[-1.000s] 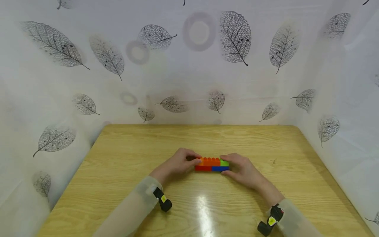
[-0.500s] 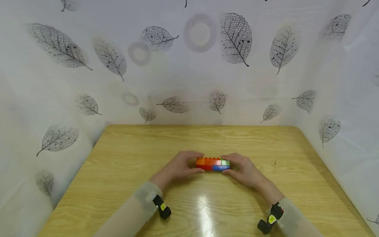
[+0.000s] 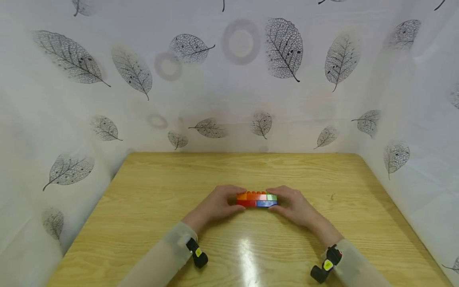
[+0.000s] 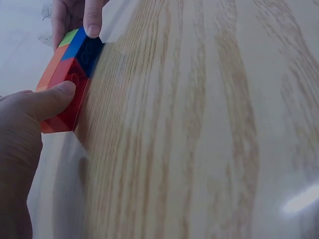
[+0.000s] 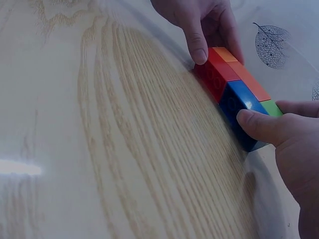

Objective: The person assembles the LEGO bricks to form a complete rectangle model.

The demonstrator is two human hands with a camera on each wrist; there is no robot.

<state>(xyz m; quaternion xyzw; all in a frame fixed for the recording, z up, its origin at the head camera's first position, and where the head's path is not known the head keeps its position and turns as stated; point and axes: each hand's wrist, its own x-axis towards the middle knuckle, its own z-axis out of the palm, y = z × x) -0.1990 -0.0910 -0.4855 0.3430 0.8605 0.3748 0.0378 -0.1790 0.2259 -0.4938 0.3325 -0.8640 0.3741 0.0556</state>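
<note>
A two-layer bar of toy building bricks is held between both hands, its studs up in the head view. Its lower layer is a red brick (image 3: 247, 203) beside a blue brick (image 3: 267, 203). Above them run an orange brick (image 3: 242, 197), a red-orange brick (image 3: 256, 197) and a light green brick (image 3: 271, 197). My left hand (image 3: 220, 202) grips the left end, thumb (image 4: 62, 93) on the red brick's hollow underside. At the other end my right hand (image 3: 295, 206) pinches, thumb (image 5: 251, 121) on the blue brick's underside, fingers behind the green one.
The bricks are close over a wooden table (image 3: 172, 171). A white curtain (image 3: 229, 91) with leaf prints surrounds its back and sides. Each wrist wears a strapped-on black camera, the left camera (image 3: 197, 252) and the right camera (image 3: 326, 264).
The left thumb has shifted from the orange brick's front down to the red brick's lower edge. The bar's front face now catches more light. The right hand keeps its grip.
</note>
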